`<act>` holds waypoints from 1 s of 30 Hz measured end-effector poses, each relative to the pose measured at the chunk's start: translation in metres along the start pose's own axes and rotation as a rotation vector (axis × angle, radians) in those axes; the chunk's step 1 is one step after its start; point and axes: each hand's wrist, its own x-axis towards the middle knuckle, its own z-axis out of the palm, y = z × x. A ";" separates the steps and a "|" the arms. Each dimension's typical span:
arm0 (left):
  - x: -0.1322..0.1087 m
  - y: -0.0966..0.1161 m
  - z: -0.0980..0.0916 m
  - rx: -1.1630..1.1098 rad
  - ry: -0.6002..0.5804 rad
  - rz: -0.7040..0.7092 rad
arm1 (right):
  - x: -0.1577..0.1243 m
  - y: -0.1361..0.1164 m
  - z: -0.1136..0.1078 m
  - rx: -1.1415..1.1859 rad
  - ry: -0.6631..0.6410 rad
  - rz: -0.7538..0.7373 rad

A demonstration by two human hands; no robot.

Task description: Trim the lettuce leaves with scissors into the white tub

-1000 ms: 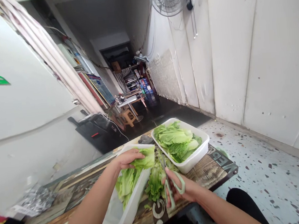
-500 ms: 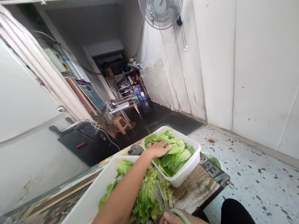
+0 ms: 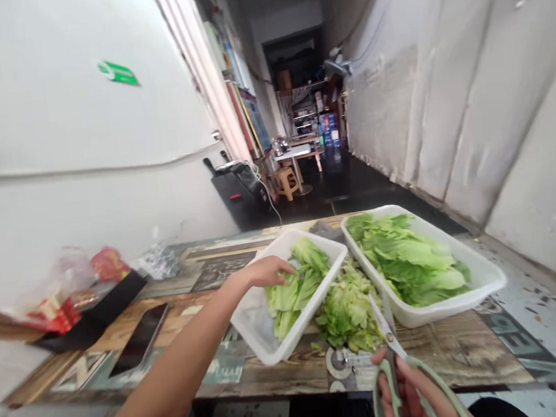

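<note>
My left hand [image 3: 267,272] reaches over the left white tub [image 3: 296,349], its fingers at the green leaves [image 3: 298,292] inside; whether it grips one is hard to see. In my right hand [image 3: 416,388] are scissors [image 3: 387,332] with pale green handles, blades pointing up and slightly parted. Between the two tubs lies a heap of leaf pieces [image 3: 351,309] on the wooden table. The right white tub [image 3: 445,312] holds a pile of larger green leaves [image 3: 410,258].
A phone [image 3: 140,338] lies on the table [image 3: 284,378] at the left, near a black box [image 3: 96,318] with packets. A grey cloth [image 3: 326,230] sits behind the tubs. Beyond are a stool [image 3: 287,183] and a small table.
The view has turned left and levelled. My left hand has moved from the leaves in the right tub to those in the left tub. The scissors are still in my right hand.
</note>
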 end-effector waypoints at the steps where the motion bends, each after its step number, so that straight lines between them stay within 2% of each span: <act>1: -0.004 -0.006 0.010 0.011 -0.011 0.005 | 0.002 0.000 0.000 0.001 0.007 0.014; 5: -0.003 -0.015 0.044 0.098 0.003 -0.026 | 0.011 0.000 0.005 -0.052 0.048 0.084; 9: 0.007 -0.025 0.057 0.025 0.027 -0.122 | 0.010 0.001 0.012 -0.167 0.066 0.143; 13: 0.003 -0.041 0.049 -0.097 0.114 -0.039 | -0.003 -0.002 0.017 -0.298 0.034 0.145; 16: -0.007 -0.043 0.038 -0.113 0.200 -0.008 | -0.008 -0.005 0.022 -0.338 0.018 0.133; 19: -0.016 -0.027 0.027 -0.297 0.327 -0.003 | -0.003 -0.010 0.026 -0.369 0.011 0.092; 21: -0.019 -0.006 0.020 -0.559 0.407 0.026 | 0.005 -0.016 0.028 -0.485 0.004 0.036; 22: -0.020 0.006 0.017 -0.708 0.409 0.050 | 0.010 -0.019 0.029 -0.554 0.006 0.008; 24: -0.021 0.031 0.013 -0.989 0.306 0.090 | 0.018 -0.027 0.032 -0.668 0.028 -0.035; 26: -0.020 0.053 0.010 -1.172 0.106 0.074 | 0.023 -0.036 0.037 -0.715 0.054 -0.063; 28: -0.016 0.069 0.009 -1.233 -0.063 0.051 | 0.027 -0.043 0.040 -0.739 0.070 -0.089; 30: -0.010 0.080 0.010 -1.236 -0.140 0.050 | 0.027 -0.048 0.041 -0.752 0.083 -0.111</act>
